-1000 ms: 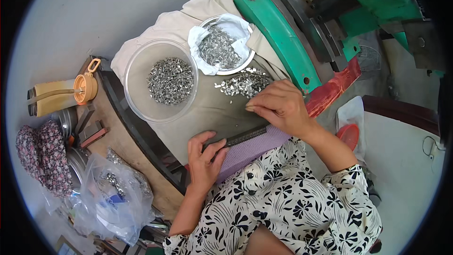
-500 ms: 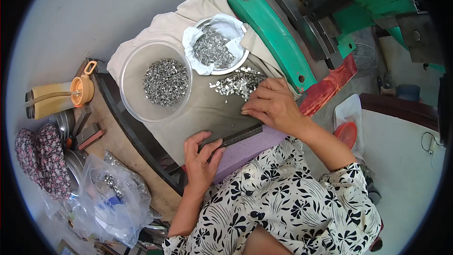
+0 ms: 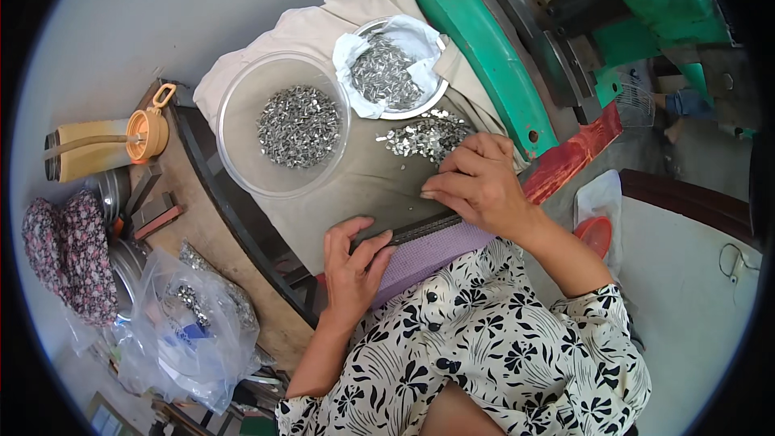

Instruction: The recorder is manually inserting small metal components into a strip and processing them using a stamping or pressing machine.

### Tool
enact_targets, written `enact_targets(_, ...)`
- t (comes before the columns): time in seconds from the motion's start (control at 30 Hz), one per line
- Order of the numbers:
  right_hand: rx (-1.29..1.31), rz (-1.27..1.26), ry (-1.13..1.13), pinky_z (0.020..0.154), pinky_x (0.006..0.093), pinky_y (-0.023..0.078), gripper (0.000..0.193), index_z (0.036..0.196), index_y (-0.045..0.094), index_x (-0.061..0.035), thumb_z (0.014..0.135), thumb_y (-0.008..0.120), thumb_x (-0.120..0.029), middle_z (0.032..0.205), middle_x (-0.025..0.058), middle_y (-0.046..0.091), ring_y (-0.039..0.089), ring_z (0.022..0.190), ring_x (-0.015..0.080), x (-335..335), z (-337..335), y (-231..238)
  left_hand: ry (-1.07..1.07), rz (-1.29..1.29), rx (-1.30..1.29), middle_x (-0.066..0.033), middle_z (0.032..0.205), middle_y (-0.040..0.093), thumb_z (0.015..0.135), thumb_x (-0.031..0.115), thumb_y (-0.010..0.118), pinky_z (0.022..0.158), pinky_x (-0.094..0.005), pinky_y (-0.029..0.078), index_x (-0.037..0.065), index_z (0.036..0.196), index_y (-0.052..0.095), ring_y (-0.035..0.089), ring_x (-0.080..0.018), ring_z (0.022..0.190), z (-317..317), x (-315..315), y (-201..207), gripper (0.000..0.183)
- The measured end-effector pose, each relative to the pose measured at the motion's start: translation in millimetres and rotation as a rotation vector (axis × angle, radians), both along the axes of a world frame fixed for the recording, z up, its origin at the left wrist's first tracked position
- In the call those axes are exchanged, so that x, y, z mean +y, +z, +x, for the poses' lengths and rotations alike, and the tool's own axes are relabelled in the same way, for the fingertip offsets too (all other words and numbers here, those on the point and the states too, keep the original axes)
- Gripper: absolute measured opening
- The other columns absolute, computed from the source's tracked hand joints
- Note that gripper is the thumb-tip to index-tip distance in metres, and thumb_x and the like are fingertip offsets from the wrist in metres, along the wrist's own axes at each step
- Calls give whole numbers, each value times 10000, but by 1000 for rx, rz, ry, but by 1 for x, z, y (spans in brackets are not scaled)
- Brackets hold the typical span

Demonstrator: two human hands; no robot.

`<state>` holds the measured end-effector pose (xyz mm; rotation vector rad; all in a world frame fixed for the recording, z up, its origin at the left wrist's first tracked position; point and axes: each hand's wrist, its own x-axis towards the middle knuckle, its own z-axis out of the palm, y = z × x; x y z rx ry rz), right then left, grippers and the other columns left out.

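Note:
A long dark narrow strip with fine rows along it (image 3: pixel 428 228) lies slantwise on the near edge of the cloth, beside a purple textured pad (image 3: pixel 436 254). My left hand (image 3: pixel 349 270) has its thumb and fingers closed round the strip's left end. Over the right end, my right hand (image 3: pixel 484 186) is closed in a pinch. Whatever sits between those fingertips is too small to make out. Just beyond the right hand, a loose heap of small shiny metal pieces (image 3: pixel 424 136) is spread on the grey-beige cloth (image 3: pixel 363 194).
A clear round tub (image 3: pixel 234 149) of small metal parts stands left of the heap. Behind it, a metal bowl lined with white plastic (image 3: pixel 440 93) holds thin metal pieces. A green machine (image 3: pixel 492 56) borders the right. Clear plastic bags (image 3: pixel 190 347) and an orange-lidded bottle (image 3: pixel 89 149) are at left.
The whole view has shifted a little, so the table things sit farther right and higher. Both hands keep nearly the same pose, the right one still pinched over the strip.

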<state>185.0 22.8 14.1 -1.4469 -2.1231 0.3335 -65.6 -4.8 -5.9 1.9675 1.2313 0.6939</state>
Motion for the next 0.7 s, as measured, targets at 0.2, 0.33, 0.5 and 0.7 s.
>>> enact_targets(0.2, 73, -137, -49, 866, 397, 305, 139, 835, 768, -161, 717, 821, -213, 833, -51, 613, 527, 924, 201, -5, -14, -10, 11, -33, -19, -118, 1148, 611, 725, 38, 810, 861, -396, 480, 64, 1056, 734, 567, -314, 1039, 3, 3, 0, 341)
enact_targets(0.33, 219, -346, -24, 904, 396, 279, 91, 826, 774, -174, 765, 804, -235, 860, -64, 606, 482, 976, 185, -4, -30, -2, 53, -51, -14, -118, 1162, 614, 738, 41, 804, 885, -401, 481, 57, 1101, 717, 571, -315, 1061, 3, -4, -3, 374)
enact_targets(0.5, 202, -399, 17, 912, 401, 268, 109, 830, 783, -180, 766, 809, -265, 923, -63, 592, 465, 1003, 193, -5, -42, -6, 91, -1, -47, -126, 1244, 620, 759, 37, 794, 920, -402, 476, 43, 1119, 695, 584, -319, 1109, 3, -12, -9, 373)
enact_targets(0.7, 174, -395, -4, 913, 408, 253, 118, 816, 799, -196, 755, 820, -294, 939, -66, 573, 448, 1001, 203, -6, -48, -9, 104, 25, -74, -134, 1257, 625, 765, 30, 790, 926, -406, 474, 34, 1104, 692, 595, -326, 1109, 4, -14, -10, 353)
